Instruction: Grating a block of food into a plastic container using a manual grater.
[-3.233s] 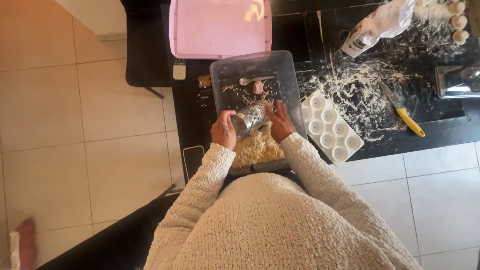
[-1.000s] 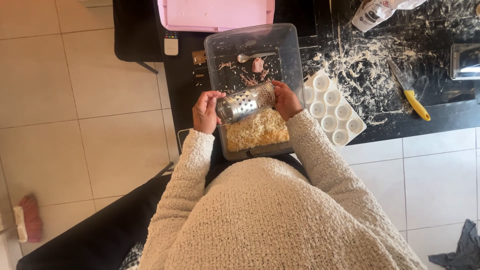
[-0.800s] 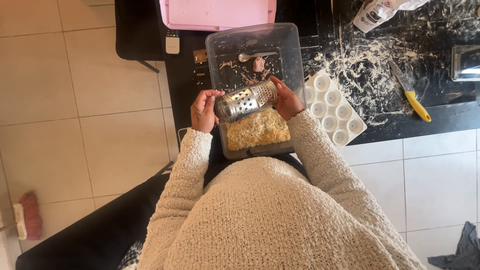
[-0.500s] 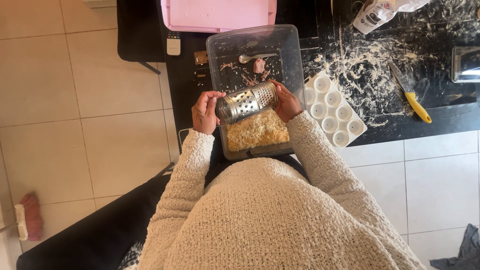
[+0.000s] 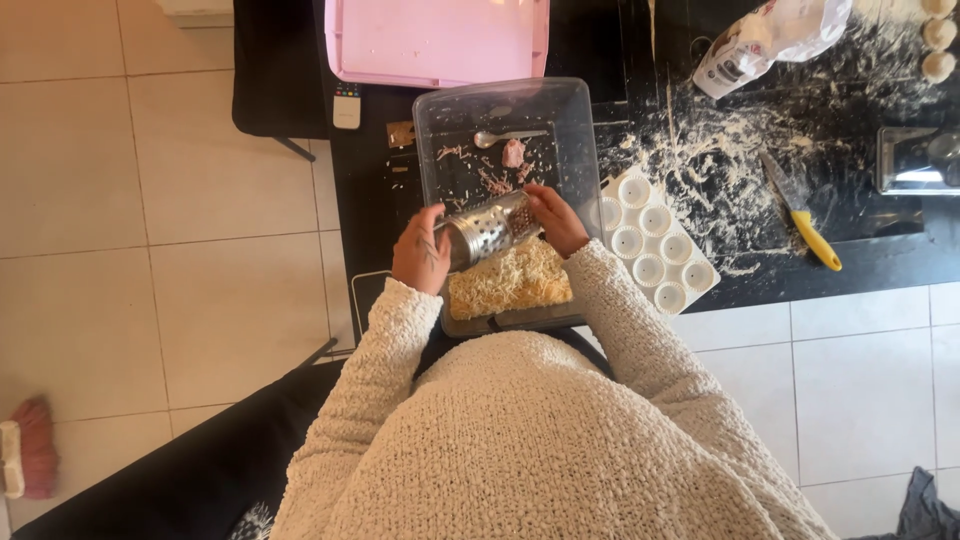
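Metal grater (image 5: pixel 487 228), cylindrical and perforated, lies tilted on its side over the near half of a clear plastic tub (image 5: pixel 575 130), its right end raised. Left hand (image 5: pixel 422 252): fingers curled round the grater's lower left end, back of hand toward the camera, wrist bent inward. Right hand (image 5: pixel 556 219): fingers closed against the grater's upper right end; whether they pinch something there cannot be told. Both forearms in a cream knitted sweater (image 5: pixel 540 430), converging on the tub from the near side. Below the grater, a heap of pale shredded food (image 5: pixel 510 280) fills the tub's near end. At the tub's far end, a spoon (image 5: pixel 505 136), a pinkish lump (image 5: pixel 513 153) and loose shreds. Right of the tub, touching it, a white mould tray (image 5: pixel 655 245) with round cups. Further right, on the flour-strewn black counter (image 5: pixel 860 255), a yellow-handled knife (image 5: pixel 801 212). Far side, a pink lid (image 5: pixel 435 40). Against the frame half a second earlier: grater, both hands and the heap keep much the same placement; the grater's tilt is nearly unchanged.
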